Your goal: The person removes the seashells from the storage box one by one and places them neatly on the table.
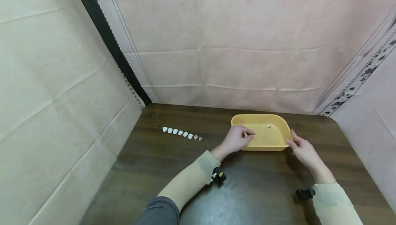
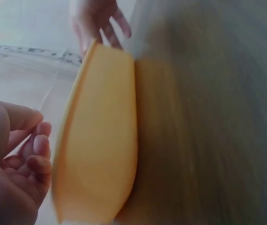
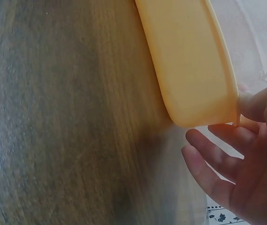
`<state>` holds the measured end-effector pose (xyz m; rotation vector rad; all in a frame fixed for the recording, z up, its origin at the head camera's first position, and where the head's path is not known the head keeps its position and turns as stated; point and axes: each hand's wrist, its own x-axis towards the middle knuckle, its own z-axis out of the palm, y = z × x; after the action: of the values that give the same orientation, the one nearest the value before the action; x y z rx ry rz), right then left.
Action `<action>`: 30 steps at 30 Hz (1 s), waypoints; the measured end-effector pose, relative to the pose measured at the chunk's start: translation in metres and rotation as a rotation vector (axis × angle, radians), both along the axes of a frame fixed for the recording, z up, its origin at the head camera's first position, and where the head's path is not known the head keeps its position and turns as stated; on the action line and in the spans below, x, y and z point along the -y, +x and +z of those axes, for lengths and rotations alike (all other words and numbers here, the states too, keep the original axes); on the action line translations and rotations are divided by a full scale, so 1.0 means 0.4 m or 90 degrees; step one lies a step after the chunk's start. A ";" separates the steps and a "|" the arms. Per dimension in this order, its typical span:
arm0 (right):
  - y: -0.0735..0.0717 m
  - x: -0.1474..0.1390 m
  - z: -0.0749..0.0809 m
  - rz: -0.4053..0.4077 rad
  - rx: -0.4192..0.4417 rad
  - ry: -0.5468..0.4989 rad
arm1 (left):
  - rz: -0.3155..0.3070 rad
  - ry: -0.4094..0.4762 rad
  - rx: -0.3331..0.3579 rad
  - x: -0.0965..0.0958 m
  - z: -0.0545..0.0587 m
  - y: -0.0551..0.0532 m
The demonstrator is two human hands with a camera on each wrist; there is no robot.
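Observation:
A shallow yellow plastic tray (image 1: 263, 148) stands on the table, with one small whitish piece (image 1: 268, 126) lying inside it. My left hand (image 1: 235, 137) reaches over the tray's left end. Its thumb and forefinger tips come together, and the left wrist view (image 2: 16, 154) shows nothing clearly between them. At the right end my right hand (image 1: 304, 151) grips the tray's rim, thumb on top and forefinger against the outer wall (image 3: 194, 70). Left of the tray, small flat shell-like pieces (image 1: 180, 132) lie in a slanting row; most are white, the rightmost ones brownish.
The dark wooden table (image 1: 241, 190) meets a pale cloth backdrop (image 1: 235, 63) along its far edge. More cloth hangs at the left (image 1: 62, 115) and right, the right one with a patterned border (image 1: 355, 77).

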<state>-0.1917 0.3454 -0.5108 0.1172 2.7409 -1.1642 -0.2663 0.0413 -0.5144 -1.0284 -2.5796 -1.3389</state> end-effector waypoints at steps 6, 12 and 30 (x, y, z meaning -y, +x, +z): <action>0.004 0.006 -0.013 -0.004 0.002 -0.016 | 0.008 -0.071 0.059 -0.096 -0.011 -0.015; 0.008 0.010 -0.020 -0.012 -0.011 -0.009 | 0.012 -0.147 0.076 -0.176 -0.005 -0.045; 0.003 -0.006 -0.011 -0.019 -0.050 -0.044 | 0.160 -0.213 0.135 -0.301 -0.030 -0.126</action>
<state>-0.1905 0.3479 -0.5151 0.1058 2.7716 -1.2956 -0.3165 0.1618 -0.5263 -0.5857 -3.0408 -1.0297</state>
